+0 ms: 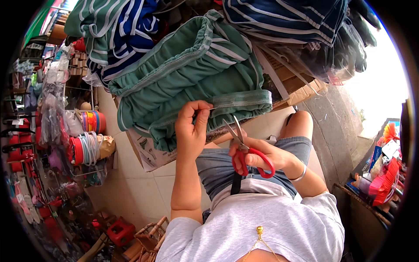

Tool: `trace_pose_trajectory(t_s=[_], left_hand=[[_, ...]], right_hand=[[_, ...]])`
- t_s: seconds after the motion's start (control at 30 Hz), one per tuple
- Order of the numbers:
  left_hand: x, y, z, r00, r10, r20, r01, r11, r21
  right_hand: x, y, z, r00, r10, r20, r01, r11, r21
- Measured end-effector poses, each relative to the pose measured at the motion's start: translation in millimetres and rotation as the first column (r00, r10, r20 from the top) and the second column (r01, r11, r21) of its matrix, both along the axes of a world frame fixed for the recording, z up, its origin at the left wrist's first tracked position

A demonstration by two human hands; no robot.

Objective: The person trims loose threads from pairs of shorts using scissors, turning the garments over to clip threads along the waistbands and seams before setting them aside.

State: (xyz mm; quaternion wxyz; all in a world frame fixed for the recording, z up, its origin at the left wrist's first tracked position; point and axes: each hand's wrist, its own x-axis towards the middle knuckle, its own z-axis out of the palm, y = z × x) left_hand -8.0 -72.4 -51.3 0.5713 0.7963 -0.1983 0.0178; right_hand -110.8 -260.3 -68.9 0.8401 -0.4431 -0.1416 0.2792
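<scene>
Two bare hands are at the near side of a green garment (183, 78), which lies bunched across the middle of the scene with its gathered band facing up. The left hand (191, 126) is nearly closed, thumb and forefinger pinched together on the green garment at the left end of its near fold (242, 100); whether they grip cloth or a loose thread there is too small to tell. The right hand (264, 153), to the right and slightly nearer, is curled around the red handles of a pair of scissors (240, 144), with fingers in the loops. The blades stand partly open, their tips pointing far and a little left, just below the near fold; whether they touch the cloth is not clear. A bracelet (299, 172) circles the right wrist.

Under the green garment, a printed sheet (152, 155) shows at the near left. Blue striped cloth (135, 39) is heaped at the far left, and dark navy striped cloth (288, 22) at the far right, beside clear plastic bags (342, 56). Red and orange rolls (92, 122) sit well apart on the left.
</scene>
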Motion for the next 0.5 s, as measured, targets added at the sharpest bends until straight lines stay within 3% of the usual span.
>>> trace_pose_trajectory(t_s=[0.03,0.5], left_hand=[[-0.5,-1.0,2.9,0.996,-0.015,-0.093,0.004,0.993,-0.121],[0.8,1.5,7.0,0.990,-0.060,-0.130,0.039,0.986,-0.163]], right_hand=[[1.2,0.9,1.3,1.000,0.005,-0.020,-0.006,0.999,-0.037],[22.9,21.7,3.6,0.989,-0.117,-0.092,0.113,0.993,-0.045]])
